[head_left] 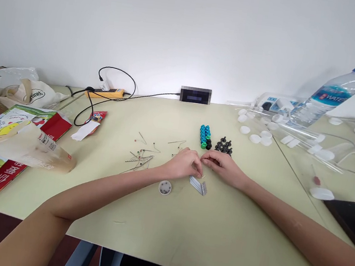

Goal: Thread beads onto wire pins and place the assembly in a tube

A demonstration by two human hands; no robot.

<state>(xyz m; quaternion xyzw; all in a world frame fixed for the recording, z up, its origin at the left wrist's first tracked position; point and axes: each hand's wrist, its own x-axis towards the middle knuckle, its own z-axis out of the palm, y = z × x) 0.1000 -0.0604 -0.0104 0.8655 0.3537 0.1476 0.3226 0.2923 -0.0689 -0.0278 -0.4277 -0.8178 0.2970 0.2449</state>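
My left hand (183,164) is closed in a pinch over the table, its fingertips bent down. Close beside it, my right hand (222,165) has its fingers pressed together, almost meeting the left. What they hold, if anything, is too small to make out. Just below my hands lies a tight row of bent metal rods (198,185), with a small yellowish tip at its upper end. A round white cap (165,187) with small dark bits inside sits near my left wrist. Beyond my hands stand blue, green and black knobs (204,136) in rows, beside a cluster of black knobs (224,145).
Thin bent wires (142,160) with small coloured ends lie scattered to the left. A plastic cup (52,153) lies tipped on a colourful box. Clear tubes and white caps (265,139), a tilted water bottle (331,97) and a dark phone-like slab (349,223) are at right.
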